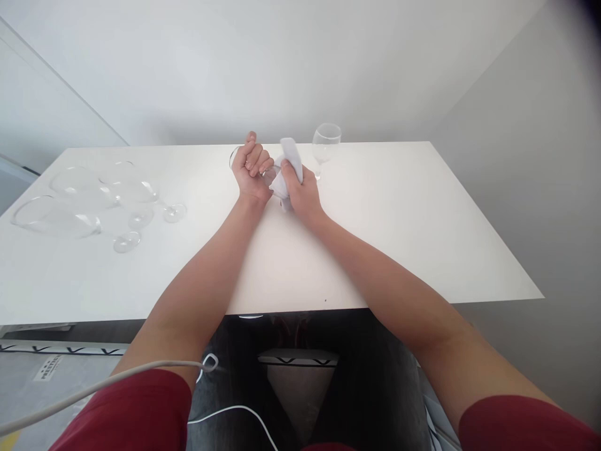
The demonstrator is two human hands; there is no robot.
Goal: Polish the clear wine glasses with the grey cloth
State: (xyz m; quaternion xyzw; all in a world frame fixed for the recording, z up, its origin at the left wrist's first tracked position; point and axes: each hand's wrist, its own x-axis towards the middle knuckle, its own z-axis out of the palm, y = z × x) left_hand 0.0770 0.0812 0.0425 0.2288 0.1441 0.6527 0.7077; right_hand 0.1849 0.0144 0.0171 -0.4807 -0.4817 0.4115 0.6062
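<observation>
Over the back middle of the white table (300, 263), my left hand (253, 166) is closed around a clear wine glass (269, 175). A curved rim of glass shows at the far side of that hand; the fingers hide much of the rest. My right hand (304, 191) grips a folded white cloth (291, 156) and presses it against the glass, covering that end. Just beyond my right hand, a second clear wine glass (327, 141) stands upright near the table's back edge.
On the left lie three large stemmed glasses (56, 216) on their sides, feet toward the middle. A wall (282, 69) rises behind the table. A grey cable (117, 376) crosses near my left sleeve, and a thin white cord (235, 408) hangs by my legs.
</observation>
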